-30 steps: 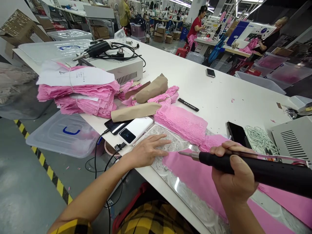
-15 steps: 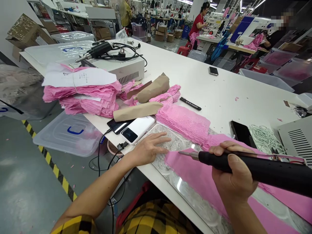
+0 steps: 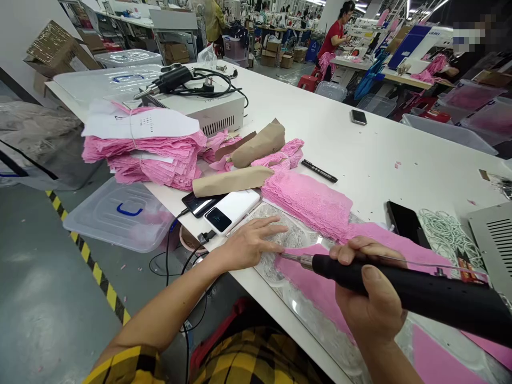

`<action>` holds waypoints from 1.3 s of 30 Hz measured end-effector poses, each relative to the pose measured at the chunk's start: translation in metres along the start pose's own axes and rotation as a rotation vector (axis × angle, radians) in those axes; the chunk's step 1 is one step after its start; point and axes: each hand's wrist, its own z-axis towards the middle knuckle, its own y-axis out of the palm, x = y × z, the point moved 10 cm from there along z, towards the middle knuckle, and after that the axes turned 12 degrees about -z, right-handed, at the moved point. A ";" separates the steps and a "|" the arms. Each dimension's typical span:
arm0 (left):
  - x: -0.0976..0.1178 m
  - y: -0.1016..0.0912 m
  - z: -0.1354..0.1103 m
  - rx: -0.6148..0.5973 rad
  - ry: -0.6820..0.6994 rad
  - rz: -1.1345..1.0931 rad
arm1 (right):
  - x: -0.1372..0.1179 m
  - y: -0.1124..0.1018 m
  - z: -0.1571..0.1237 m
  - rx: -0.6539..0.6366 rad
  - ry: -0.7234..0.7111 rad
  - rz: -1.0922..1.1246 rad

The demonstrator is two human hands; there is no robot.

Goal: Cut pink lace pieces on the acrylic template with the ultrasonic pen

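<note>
Tool slants through right hand's grip, tip pointing toward left hand.

The pointed hand tool has a matt black handle, which looks like plastic, and a tip of grey metal with a dull shine. The pink cloth piece is smooth and matt, while the pink cloth stack shows rough, frilly edges. The patterned board has a glossy surface with bright reflections. The white tabletop is smooth, with a soft sheen. The brown paper roll looks matt. The power bank is of smooth white plastic, with a glossy dark display. The box lid is translucent plastic.
</note>
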 end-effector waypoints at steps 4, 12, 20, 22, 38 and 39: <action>0.002 -0.001 0.000 0.017 0.016 0.010 | 0.000 0.002 -0.001 -0.016 -0.002 0.002; 0.003 -0.003 0.001 0.021 0.026 0.024 | 0.000 0.007 -0.002 -0.061 -0.031 -0.008; 0.004 -0.009 0.002 0.039 0.058 -0.008 | -0.018 -0.017 0.008 0.094 0.015 0.056; 0.002 -0.013 0.002 0.054 0.069 -0.010 | -0.036 -0.045 0.013 0.179 0.004 0.040; 0.167 0.101 0.071 0.003 0.225 -0.032 | -0.059 -0.273 -0.044 0.697 0.028 -0.119; 0.176 0.117 0.075 -0.025 0.231 -0.037 | -0.056 -0.269 -0.044 0.675 0.024 -0.109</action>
